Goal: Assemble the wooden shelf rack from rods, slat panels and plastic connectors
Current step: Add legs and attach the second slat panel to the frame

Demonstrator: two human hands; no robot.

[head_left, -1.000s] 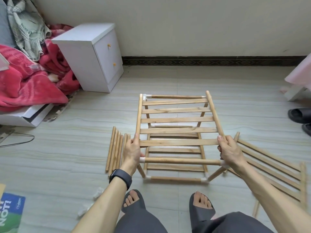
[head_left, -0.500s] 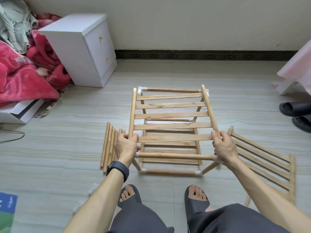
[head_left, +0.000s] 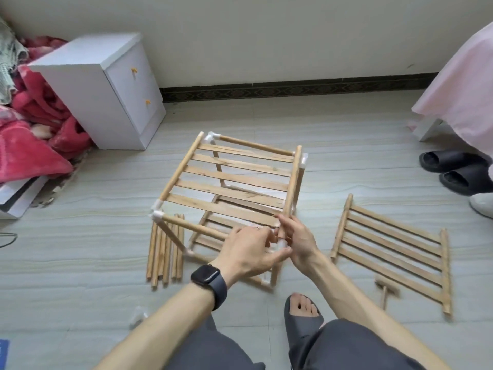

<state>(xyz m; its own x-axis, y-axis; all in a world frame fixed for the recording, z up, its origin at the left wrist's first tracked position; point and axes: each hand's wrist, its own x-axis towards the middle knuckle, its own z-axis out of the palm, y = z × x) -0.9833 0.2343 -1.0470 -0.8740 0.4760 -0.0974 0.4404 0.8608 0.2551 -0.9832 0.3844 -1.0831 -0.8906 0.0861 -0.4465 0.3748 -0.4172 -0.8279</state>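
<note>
the rack (head_left: pixel 234 180) stands on the floor (head_left: pixel 80 263) ahead of the foot (head_left: pixel 304 308). left hand (head_left: pixel 250 252) pinches the white connector (head_left: pixel 282 244) at its near right corner; right hand (head_left: pixel 296 241) grips the rail (head_left: pixel 290 188) above. likely best to keep the connector square and press straight in. the slats (head_left: pixel 224 206) run crosswise, the long axis, right end nearer.

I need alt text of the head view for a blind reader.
At the near right corner of a half-built wooden rack, the left hand pinches a white connector and the right hand grips a side rod. Loose rods lie to its left, a spare slat panel to its right.
</note>
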